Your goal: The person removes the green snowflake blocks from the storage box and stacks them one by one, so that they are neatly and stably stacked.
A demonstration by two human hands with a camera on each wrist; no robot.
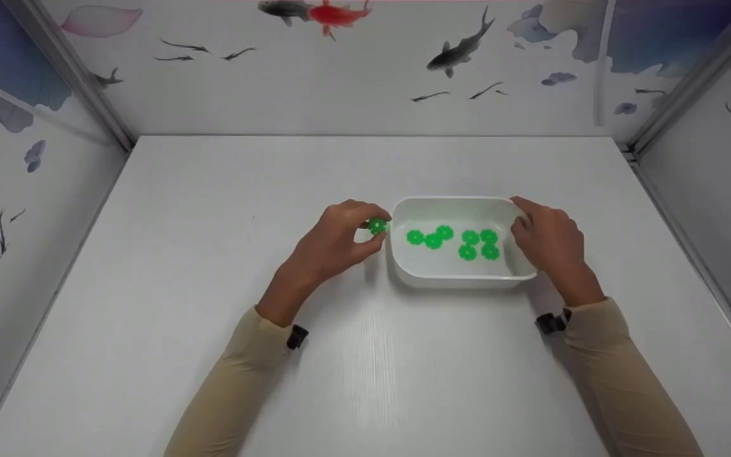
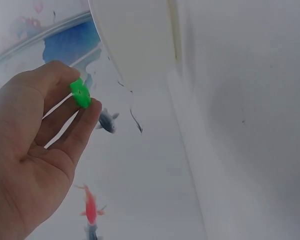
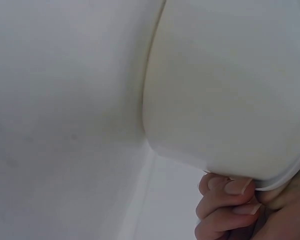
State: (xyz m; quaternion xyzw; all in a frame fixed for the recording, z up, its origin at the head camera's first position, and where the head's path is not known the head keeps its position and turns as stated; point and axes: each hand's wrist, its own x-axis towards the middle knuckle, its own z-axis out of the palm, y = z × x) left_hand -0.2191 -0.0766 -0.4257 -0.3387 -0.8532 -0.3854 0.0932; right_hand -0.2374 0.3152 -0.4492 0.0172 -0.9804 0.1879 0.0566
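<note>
Between thumb and fingertips my left hand (image 1: pixel 345 236) pinches a small green flower-shaped piece (image 1: pixel 377 225), just outside the left end of a white plastic tub (image 1: pixel 454 279). The left wrist view shows the same green piece (image 2: pixel 80 93) held at the tips of the left hand (image 2: pixel 45 115). My right hand (image 1: pixel 549 238) grips the tub's right rim, thumb inside and fingers outside. In the right wrist view curled fingers (image 3: pixel 227 205) lie against the tub's outer wall (image 3: pixel 220 100). Several matching green pieces (image 1: pixel 433 240) lie on the tub's floor, in two loose groups.
The tub stands on a white table (image 1: pixel 213 285). Behind it rises a white back panel (image 1: pixel 365 89) painted with fish, and side panels (image 1: pixel 16 190) flank the table left and right. Both wrists carry black bands (image 1: pixel 297 336).
</note>
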